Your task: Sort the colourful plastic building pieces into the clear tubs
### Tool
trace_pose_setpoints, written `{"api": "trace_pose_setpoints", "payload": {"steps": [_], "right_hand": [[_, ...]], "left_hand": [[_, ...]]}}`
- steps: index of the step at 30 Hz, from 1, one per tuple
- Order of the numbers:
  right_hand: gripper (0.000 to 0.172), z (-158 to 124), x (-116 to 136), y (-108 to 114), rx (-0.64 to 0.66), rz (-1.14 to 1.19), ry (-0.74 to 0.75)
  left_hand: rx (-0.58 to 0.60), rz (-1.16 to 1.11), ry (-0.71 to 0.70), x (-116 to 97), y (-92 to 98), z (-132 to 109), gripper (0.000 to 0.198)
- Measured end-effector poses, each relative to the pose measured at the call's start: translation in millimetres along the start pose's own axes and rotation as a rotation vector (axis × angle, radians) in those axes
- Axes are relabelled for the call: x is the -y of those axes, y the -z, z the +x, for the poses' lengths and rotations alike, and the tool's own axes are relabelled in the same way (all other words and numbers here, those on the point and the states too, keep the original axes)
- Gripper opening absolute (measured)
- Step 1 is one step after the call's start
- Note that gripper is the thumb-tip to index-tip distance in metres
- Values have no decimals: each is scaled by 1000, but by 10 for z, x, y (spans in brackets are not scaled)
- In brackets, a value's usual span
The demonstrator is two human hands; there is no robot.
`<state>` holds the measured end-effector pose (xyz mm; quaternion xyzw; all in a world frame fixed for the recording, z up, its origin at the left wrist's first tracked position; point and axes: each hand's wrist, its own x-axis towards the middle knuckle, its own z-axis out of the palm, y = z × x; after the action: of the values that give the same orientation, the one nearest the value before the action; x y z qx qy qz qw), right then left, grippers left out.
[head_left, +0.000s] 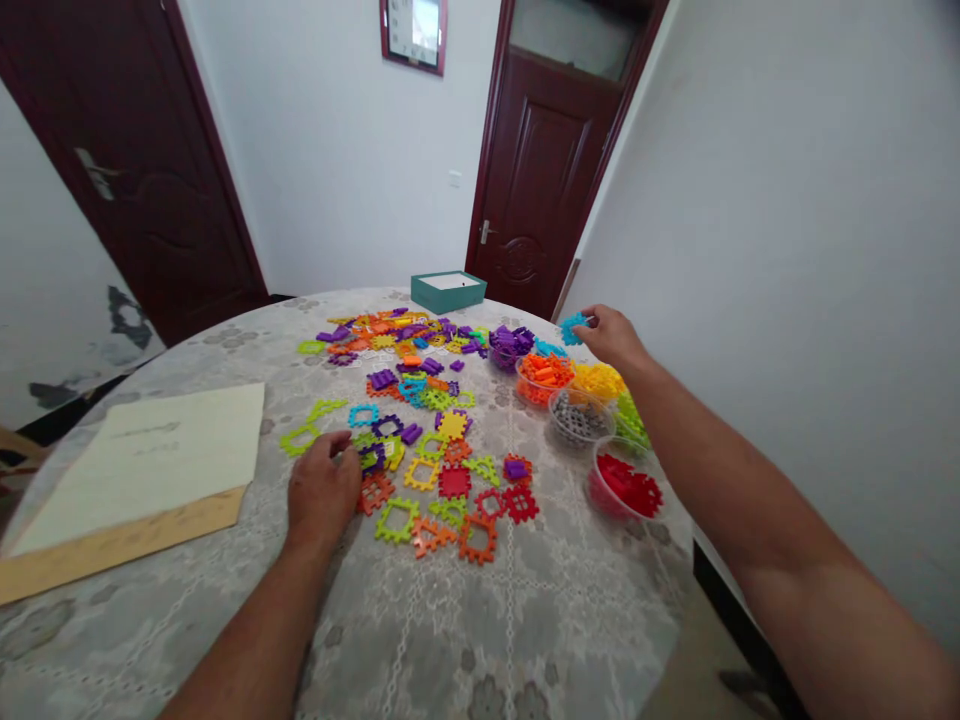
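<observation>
My right hand (611,335) reaches out over the far right side of the table, its fingertips closed on a light-blue toothed plastic building piece (574,329). Just beneath are clear bowls of pieces sorted by colour, among them purple pieces (511,341), orange pieces (545,371) and more light-blue ones (550,349). On the table, my left hand (324,490) rests at the left edge of the loose pieces, its fingers slightly bent and apart. Beside its fingertips lie a dark purple piece (372,458) and a yellow piece (394,454); whether they touch is unclear.
Nearer bowls hold yellow pieces (600,381), grey pieces (579,417), green pieces (632,418) and red pieces (628,488). A mixed heap (405,330) spreads across the back, before a green box (448,292). At left lies a paper sheet (172,440) on cardboard (127,538).
</observation>
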<state>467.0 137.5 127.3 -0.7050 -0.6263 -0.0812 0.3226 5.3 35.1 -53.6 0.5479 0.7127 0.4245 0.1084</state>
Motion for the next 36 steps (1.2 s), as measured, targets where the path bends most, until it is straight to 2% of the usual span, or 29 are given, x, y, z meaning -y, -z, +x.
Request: {"api": "trace_pose_setpoints", "payload": {"steps": [3, 6, 12, 18, 25, 32, 36], "right_hand": [[36, 376, -316, -146, 82, -154, -99], [41, 566, -468, -316, 193, -245, -120], [44, 747, -507, -648, 368, -274, -80], [49, 828, -543, -766, 516, -317, -73], [62, 775, -599, -748, 425, -351, -82], [49, 683, -576, -658, 378, -362, -118], [45, 591, -458, -547, 335, -344, -116]], "left_hand": [[3, 9, 1, 19, -12, 3, 37], [14, 36, -3, 5, -1, -2, 37], [21, 80, 0, -32, 25, -8, 34], [42, 102, 10, -56, 28, -7, 34], [65, 135, 4, -53, 27, -3, 37], [70, 134, -9, -29, 5, 1, 39], [59, 107, -8, -52, 4, -13, 34]]}}
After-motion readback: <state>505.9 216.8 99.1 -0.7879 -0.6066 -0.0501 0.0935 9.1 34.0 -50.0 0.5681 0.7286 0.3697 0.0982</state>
